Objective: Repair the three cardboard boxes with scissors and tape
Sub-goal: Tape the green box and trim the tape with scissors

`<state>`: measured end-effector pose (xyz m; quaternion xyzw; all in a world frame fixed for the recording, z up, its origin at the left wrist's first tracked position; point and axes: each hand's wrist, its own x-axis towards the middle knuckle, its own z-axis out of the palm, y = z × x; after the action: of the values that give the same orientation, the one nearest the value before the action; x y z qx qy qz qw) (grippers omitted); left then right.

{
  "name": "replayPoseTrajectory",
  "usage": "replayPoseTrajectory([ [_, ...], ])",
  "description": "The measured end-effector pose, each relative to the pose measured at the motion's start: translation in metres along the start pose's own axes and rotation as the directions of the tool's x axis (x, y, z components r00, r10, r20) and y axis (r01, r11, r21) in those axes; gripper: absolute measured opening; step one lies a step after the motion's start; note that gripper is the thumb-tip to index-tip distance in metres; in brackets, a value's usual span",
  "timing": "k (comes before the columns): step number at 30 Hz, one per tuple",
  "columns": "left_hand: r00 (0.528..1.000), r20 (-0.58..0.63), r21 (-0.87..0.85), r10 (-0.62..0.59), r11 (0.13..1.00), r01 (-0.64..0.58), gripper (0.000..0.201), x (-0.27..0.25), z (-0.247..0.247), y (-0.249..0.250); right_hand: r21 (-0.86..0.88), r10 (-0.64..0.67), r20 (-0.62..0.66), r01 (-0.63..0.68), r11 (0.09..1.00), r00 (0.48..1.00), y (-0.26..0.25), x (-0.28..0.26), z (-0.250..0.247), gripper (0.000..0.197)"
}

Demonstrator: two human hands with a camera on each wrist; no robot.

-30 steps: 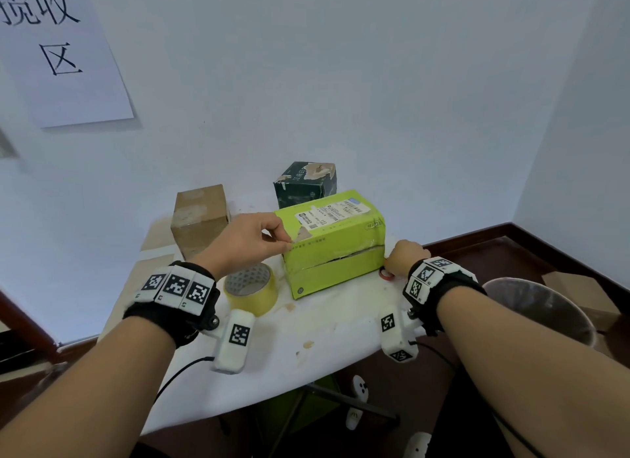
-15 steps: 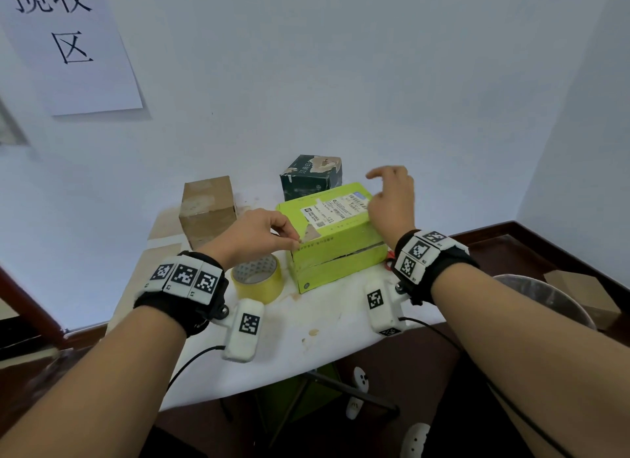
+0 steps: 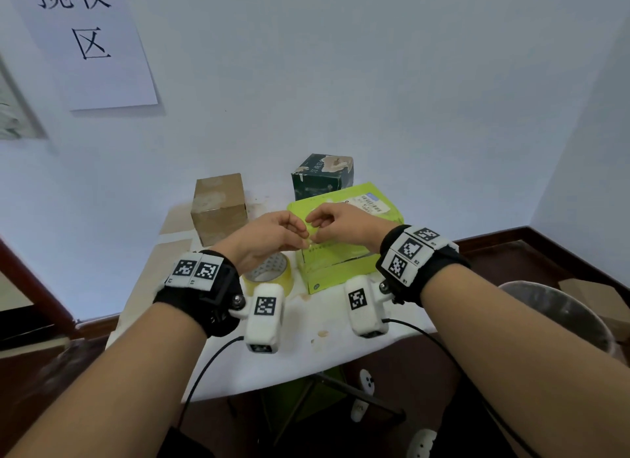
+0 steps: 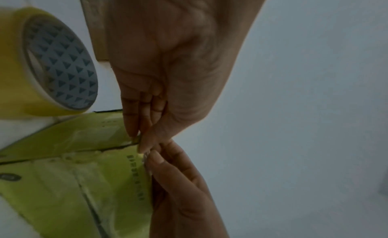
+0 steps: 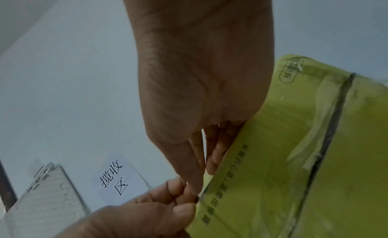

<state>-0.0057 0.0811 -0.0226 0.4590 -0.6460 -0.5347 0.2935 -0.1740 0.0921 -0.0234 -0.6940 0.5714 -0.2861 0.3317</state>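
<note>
Now that the right hand (image 3: 344,224) has come over from the box's far side, both it & the left hand (image 3: 269,234) pinch something unclear at the yellow-green cardboard box's (image 3: 344,266) top-front edge, yellow tape roll (image 3: 271,275) just below-left of the grip, so prob. sticking tape down.

A white paper sign (image 3: 85,41) (black characters on it) hangs on the wall; a grey bin (image 3: 559,316) stands beside the table (image 3: 300,352).

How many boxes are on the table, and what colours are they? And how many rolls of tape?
Green boxes: 1, the light green box under both hands
Brown boxes: 1, the plain cardboard box
Dark boxes: 1, the dark green box at the back
Tape rolls: 1, the yellow tape roll
Total: 4 things
</note>
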Motion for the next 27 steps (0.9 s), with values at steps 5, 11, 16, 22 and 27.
replayPoseTrajectory([
  [5, 0.998, -0.031, -0.038, -0.057, 0.998, 0.056, 0.035, 0.0047, 0.0043, 0.0039, 0.019, 0.002, 0.013, -0.002, 1.0, 1.0, 0.0005, -0.0008, 0.0013, 0.043],
  [11, 0.995, -0.046, -0.069, -0.083, 0.994, 0.08, 0.038, 0.0072, 0.0069, 0.0025, 0.003, 0.014, 0.018, -0.014, 1.0, 1.0, 0.0001, -0.0026, 0.0027, 0.039],
  [16, 0.996, -0.055, -0.086, -0.076, 0.994, 0.071, 0.038, 0.0071, 0.008, 0.0009, -0.018, 0.039, 0.012, -0.039, 0.999, 0.999, -0.0011, -0.0029, 0.0038, 0.031],
  [22, 0.998, -0.025, -0.103, -0.061, 0.993, 0.059, 0.031, 0.0048, 0.0028, -0.0001, -0.009, 0.068, 0.018, -0.068, 0.998, 0.998, -0.0043, -0.001, 0.0042, 0.03],
  [27, 0.999, 0.004, -0.093, -0.041, 0.995, 0.041, 0.029, 0.0027, 0.0031, -0.0021, -0.004, 0.074, 0.024, -0.074, 0.997, 0.997, -0.0042, -0.003, 0.0045, 0.028],
])
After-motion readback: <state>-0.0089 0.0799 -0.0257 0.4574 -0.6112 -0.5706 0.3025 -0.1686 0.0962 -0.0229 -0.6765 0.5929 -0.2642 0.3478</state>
